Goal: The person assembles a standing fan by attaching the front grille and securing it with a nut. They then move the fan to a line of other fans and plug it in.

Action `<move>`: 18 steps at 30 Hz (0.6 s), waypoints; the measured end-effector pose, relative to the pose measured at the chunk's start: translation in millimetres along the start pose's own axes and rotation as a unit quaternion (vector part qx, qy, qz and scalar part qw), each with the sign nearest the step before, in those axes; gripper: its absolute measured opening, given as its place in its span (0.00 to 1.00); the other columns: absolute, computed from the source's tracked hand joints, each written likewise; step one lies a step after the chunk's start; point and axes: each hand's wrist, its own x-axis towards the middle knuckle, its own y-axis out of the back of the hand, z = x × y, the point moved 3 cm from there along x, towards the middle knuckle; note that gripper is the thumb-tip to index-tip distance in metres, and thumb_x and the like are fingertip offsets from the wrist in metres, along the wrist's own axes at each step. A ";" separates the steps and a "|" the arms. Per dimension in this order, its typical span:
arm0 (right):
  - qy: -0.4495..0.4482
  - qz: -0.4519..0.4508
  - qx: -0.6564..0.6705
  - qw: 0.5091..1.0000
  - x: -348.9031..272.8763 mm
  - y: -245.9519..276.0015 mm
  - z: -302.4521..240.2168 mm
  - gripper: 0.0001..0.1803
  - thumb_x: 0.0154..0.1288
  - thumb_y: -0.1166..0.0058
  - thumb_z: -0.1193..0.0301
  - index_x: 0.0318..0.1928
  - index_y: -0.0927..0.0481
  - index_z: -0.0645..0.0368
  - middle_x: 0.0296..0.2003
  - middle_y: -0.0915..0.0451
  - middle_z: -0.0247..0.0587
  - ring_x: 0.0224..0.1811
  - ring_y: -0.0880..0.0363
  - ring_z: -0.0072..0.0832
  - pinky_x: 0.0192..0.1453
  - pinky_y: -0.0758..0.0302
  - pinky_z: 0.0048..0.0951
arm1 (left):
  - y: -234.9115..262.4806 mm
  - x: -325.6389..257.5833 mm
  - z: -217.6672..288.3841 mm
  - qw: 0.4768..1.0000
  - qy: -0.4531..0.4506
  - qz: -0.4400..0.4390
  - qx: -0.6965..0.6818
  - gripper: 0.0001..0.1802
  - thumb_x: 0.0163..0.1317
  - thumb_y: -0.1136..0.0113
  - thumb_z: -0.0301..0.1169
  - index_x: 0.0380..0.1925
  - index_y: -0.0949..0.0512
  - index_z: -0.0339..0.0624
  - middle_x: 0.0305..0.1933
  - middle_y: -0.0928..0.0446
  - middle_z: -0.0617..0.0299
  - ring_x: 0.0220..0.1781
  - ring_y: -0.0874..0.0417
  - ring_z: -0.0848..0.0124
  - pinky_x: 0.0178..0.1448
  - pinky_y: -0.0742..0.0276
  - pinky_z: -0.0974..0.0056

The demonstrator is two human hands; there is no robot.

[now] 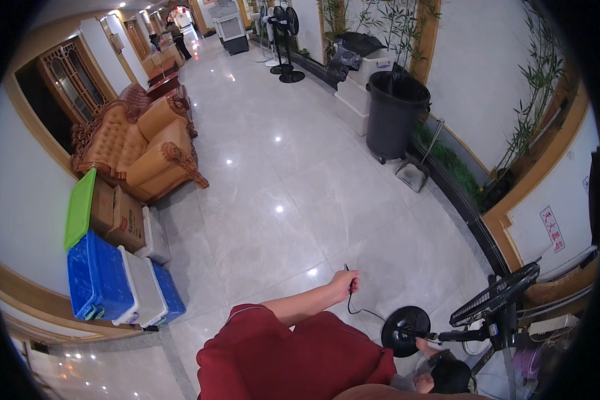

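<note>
Neither of my hands shows in this view. Below me another person in a red shirt (pixel 293 353) bends low over the glossy tiled floor (pixel 267 200). One hand of that person (pixel 349 283) is stretched out and grips a thin black cord (pixel 355 308). The cord trails to the round black base (pixel 403 328) of a pedestal fan. That person's other hand (pixel 425 345) rests at the edge of the base. The fan's black grille head (pixel 497 300) is tilted over to the right.
A black bin (pixel 395 112) and a dustpan (pixel 413 175) stand along the right wall by a planted strip. An orange sofa (pixel 143 147), cardboard boxes (pixel 117 217) and blue crates (pixel 100 277) line the left wall. More fans (pixel 285 40) stand far down the hall.
</note>
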 end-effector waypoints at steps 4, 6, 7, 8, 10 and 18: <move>0.067 0.091 0.078 0.990 29.9 36.7 -19.3 0.21 0.57 0.42 0.73 0.51 0.25 0.68 0.40 0.19 0.48 0.36 0.22 0.30 0.37 0.25 0.38 | 7.0 7.6 5.2 1.000 -0.010 0.028 0.003 0.05 0.63 0.47 0.29 0.37 0.27 0.40 0.24 0.30 0.64 0.26 0.28 0.71 0.37 0.25 0.63; 0.130 0.149 0.082 0.977 43.5 51.9 -38.8 0.30 0.56 0.42 0.76 0.59 0.34 0.72 0.50 0.24 0.53 0.44 0.24 0.33 0.46 0.26 0.37 | 4.3 10.6 2.9 0.999 -0.014 0.031 -0.006 0.05 0.63 0.46 0.30 0.35 0.27 0.41 0.24 0.30 0.64 0.26 0.28 0.71 0.37 0.25 0.62; 0.183 0.216 0.057 0.957 50.8 56.8 -53.2 0.37 0.55 0.42 0.76 0.64 0.41 0.74 0.57 0.30 0.57 0.52 0.27 0.37 0.56 0.30 0.35 | 1.1 10.9 0.4 0.999 -0.021 0.035 -0.013 0.05 0.63 0.46 0.30 0.35 0.26 0.41 0.24 0.30 0.64 0.26 0.28 0.70 0.37 0.25 0.62; 0.161 0.206 0.016 0.965 54.7 67.1 -62.5 0.40 0.55 0.41 0.76 0.66 0.44 0.73 0.60 0.33 0.59 0.58 0.31 0.40 0.64 0.37 0.35 | -2.2 11.0 -0.8 0.999 -0.029 0.039 -0.022 0.04 0.63 0.46 0.30 0.34 0.26 0.41 0.23 0.30 0.64 0.26 0.28 0.70 0.37 0.25 0.62; 0.183 0.261 0.019 0.948 62.3 76.6 -82.1 0.42 0.55 0.40 0.75 0.67 0.46 0.73 0.62 0.37 0.60 0.60 0.34 0.41 0.66 0.39 0.36 | -10.2 7.5 -5.9 0.997 -0.046 0.042 -0.053 0.05 0.63 0.46 0.30 0.34 0.26 0.41 0.24 0.29 0.64 0.26 0.28 0.70 0.38 0.25 0.62; 0.247 0.146 0.158 0.945 116.5 79.3 -136.9 0.43 0.58 0.38 0.73 0.69 0.47 0.63 0.64 0.37 0.45 0.62 0.35 0.37 0.70 0.44 0.34 | -23.1 -22.4 -8.7 0.986 -0.098 0.094 -0.100 0.05 0.63 0.45 0.31 0.34 0.27 0.41 0.25 0.29 0.66 0.29 0.26 0.69 0.40 0.24 0.60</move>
